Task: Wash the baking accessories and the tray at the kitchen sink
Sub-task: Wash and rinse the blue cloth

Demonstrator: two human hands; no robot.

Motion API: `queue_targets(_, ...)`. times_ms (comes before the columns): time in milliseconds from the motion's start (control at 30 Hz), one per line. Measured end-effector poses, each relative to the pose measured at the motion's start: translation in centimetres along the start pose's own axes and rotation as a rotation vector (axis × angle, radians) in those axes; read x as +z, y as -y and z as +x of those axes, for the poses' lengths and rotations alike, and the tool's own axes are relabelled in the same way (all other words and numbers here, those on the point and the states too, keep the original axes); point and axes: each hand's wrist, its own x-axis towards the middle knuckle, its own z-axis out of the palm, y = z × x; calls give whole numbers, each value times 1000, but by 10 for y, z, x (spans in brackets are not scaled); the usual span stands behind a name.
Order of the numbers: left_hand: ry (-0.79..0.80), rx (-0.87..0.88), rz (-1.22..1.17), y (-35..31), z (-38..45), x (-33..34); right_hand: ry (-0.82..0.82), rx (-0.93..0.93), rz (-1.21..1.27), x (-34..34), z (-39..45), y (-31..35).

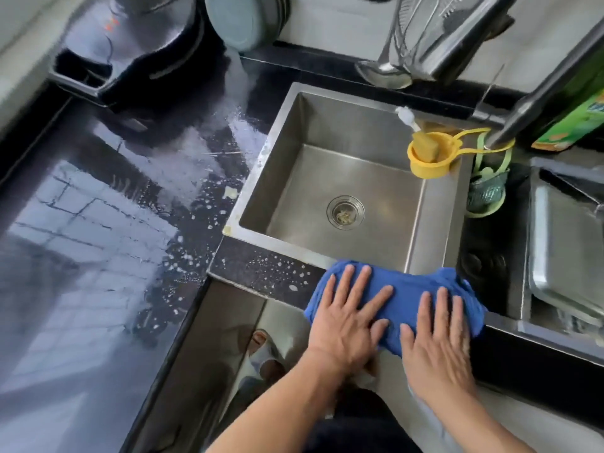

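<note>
Tray (562, 256) sits at the right, beside the sink (330, 188). Both hands, left (346, 318) and right (438, 338), press flat with straight fingers on a blue cloth (405, 289) at the sink's near rim, grasping nothing.

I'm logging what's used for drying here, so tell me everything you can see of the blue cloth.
The blue cloth is a bright, soft-looking fabric, bunched and wrinkled rather than folded flat. It lies on the front rim of the steel sink, spilling onto the dark counter edge towards the person. The left hand and right hand press on it side by side, fingers straight and spread. Whether it is wet cannot be told.
</note>
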Motion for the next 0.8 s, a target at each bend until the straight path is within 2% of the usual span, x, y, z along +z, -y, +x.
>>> queue_targets(133,6,-236,90,144,-25,-43,34,-256,-36,1,36,121)
queue_targets(233,97,-438,116,236,-42,-74,84,-342,-33,2,62,228)
queue_targets(367,159,-640,93,309,-74,-100,110,-438,-82,3,88,325)
queue_targets(433,194,-653,91,343,-89,-111,154,-459,-95,-1,94,353)
queue_targets(533,151,-615,96,400,-97,-124,185,-554,-106,-3,111,395)
queue_targets(600,145,-538,154,439,-92,-133,212,-603,-134,-6,130,418)
queue_targets(700,220,-430,274,490,-77,-161,253,-660,-187,-16,160,444)
queue_targets(800,250,-439,350,482,-56,-180,262,-657,-204,-18,172,452)
